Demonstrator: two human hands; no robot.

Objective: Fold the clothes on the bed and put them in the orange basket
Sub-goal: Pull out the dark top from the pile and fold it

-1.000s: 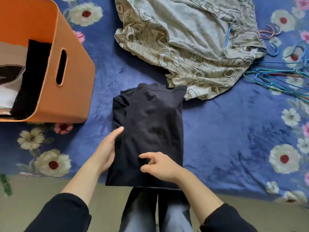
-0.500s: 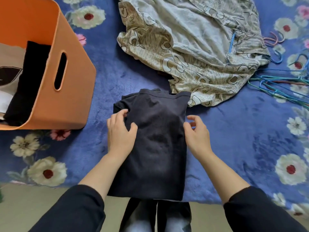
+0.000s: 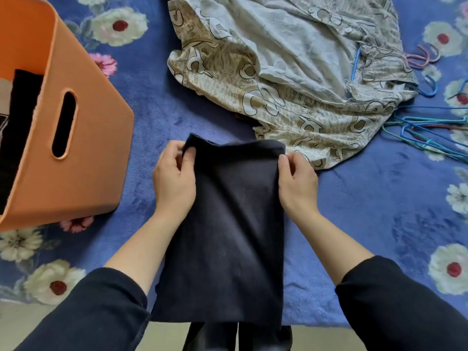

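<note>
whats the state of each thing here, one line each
dark garment, folded into a long strip, far end held
left hand, pinches its far left corner
right hand, pinches its far right corner
orange basket, open, clothes inside
patterned shirt, crumpled, not folded
hangers, loose pile beside the shirt

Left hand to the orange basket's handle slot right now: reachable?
Probably yes. Only blue floral blanket lies between the left hand and the orange plastic basket, whose oval slot faces it. But its fingers pinch the folded dark navy garment, so it must let go first.
</note>
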